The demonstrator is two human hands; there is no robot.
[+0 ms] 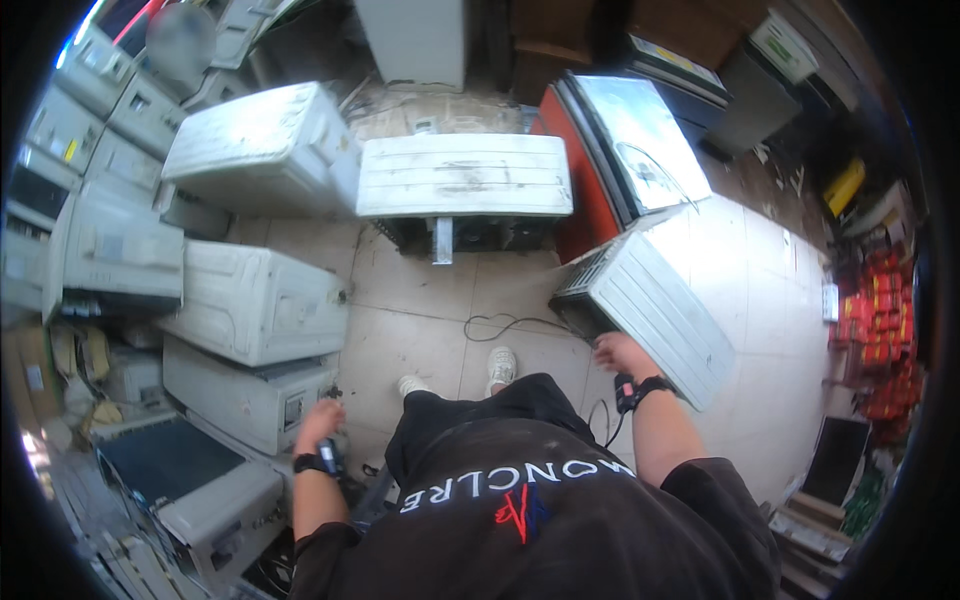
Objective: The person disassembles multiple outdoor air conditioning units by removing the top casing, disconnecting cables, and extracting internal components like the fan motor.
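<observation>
My left hand (pixel 322 416), fingers loosely apart and holding nothing visible, is beside a pale air-conditioner casing (pixel 225 392) in the left stack. My right hand (pixel 616 352), fingers slightly curled and apart, is at the near left edge of an angled metal unit (pixel 655 315) on the floor; whether it touches that edge is unclear. A thin black cable (pixel 510 325) lies on the tiles near that unit. A device is strapped to each of my wrists.
Units crowd the left (pixel 245 295). Another unit (pixel 465 170) stands ahead, beside red-and-dark panels topped by a shiny sheet (pixel 630 140). Red packages (pixel 875 340) are piled at right, above a dark flat panel (pixel 838 460). My shoes are on the tiled floor (pixel 420 290).
</observation>
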